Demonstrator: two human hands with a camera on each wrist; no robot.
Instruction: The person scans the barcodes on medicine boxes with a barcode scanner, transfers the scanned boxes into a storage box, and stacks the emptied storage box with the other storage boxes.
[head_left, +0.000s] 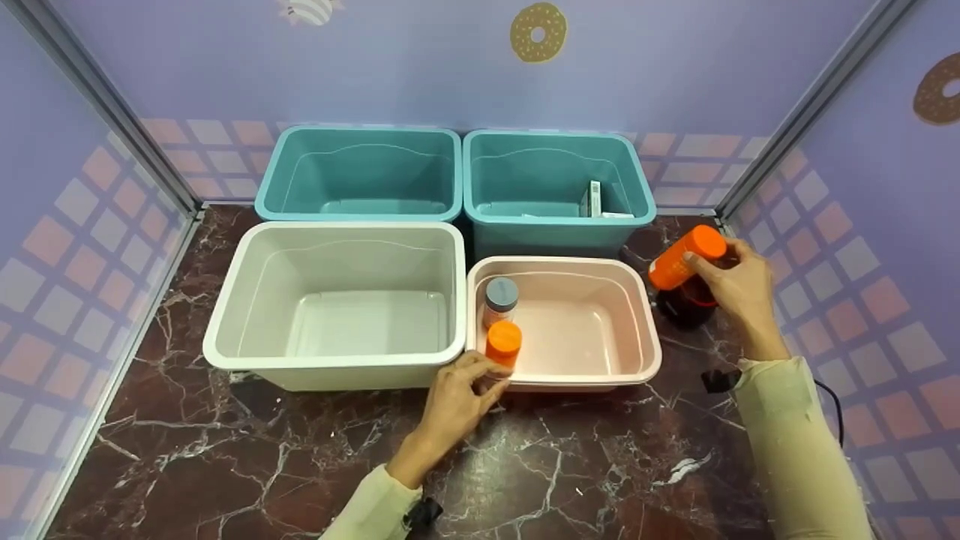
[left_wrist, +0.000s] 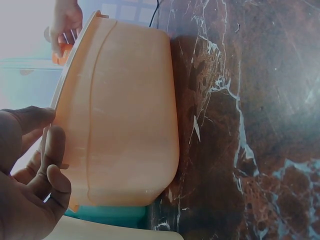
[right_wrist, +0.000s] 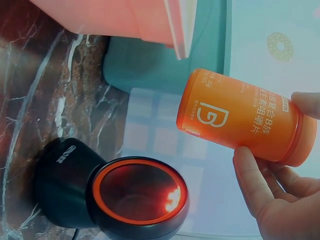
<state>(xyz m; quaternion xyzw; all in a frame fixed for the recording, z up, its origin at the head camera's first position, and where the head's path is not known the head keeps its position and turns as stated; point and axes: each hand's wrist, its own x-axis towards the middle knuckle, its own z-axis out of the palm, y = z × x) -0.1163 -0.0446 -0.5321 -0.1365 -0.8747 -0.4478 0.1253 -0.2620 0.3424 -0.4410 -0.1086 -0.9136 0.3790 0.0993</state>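
Observation:
My right hand (head_left: 739, 289) pinches an orange bottle (head_left: 675, 262) near its cap and tilts it above a black scanner (head_left: 686, 304). In the right wrist view the orange bottle (right_wrist: 232, 117) shows its printed label, beside the scanner's red-lit round face (right_wrist: 140, 190). My left hand (head_left: 459, 394) grips the front left rim of the pink bin (head_left: 566, 379); in the left wrist view thumb and fingers of the left hand (left_wrist: 37, 160) lie on both sides of that rim. Inside the bin, at its left, stand an orange-capped bottle (head_left: 503, 341) and a grey-capped bottle (head_left: 501, 296).
A white bin (head_left: 337, 361) stands left of the pink one. Behind are two teal bins (head_left: 360, 217) (head_left: 559, 221); the right one holds small white boxes (head_left: 592, 199). A black cable (head_left: 836, 409) runs at the right by the wall.

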